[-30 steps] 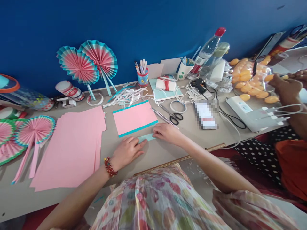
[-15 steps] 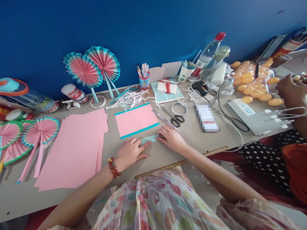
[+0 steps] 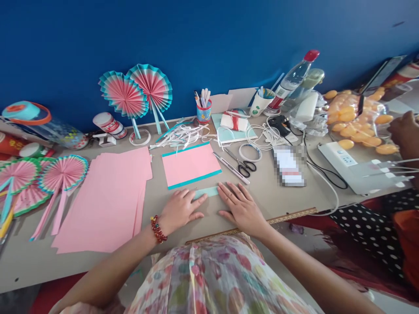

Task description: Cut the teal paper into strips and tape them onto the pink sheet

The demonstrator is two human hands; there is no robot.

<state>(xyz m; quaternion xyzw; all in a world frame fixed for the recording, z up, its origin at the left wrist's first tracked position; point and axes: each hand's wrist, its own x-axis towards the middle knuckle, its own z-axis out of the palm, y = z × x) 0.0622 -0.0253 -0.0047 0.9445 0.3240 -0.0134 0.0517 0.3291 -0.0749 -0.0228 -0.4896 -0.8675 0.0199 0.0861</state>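
Hands [image 3: 179, 210] [image 3: 242, 210] lie palm-down, apparently touching the pale-blue strip [image 3: 209, 191]

Bare fingers [image 3: 225, 192], bare forearms [image 3: 301, 266]. Left wrist [image 3: 166, 224]: beaded bracelet [image 3: 159, 230], mostly dark red, shiny round beads, a few yellow and greenish ones mixed in, looks like more than 1 row. Garment [image 3: 209, 283]: thin, crinkled, whitish-grey fabric, big blurry dots in pink, purple, red, olive green, teal. Paler vertical strip [image 3: 193, 253] down the front, 1 pink round spot on it, button or print unclear. Left sleeve [image 3: 93, 306]: loose, pinkish, pushed up, mostly cut off by frame edge.
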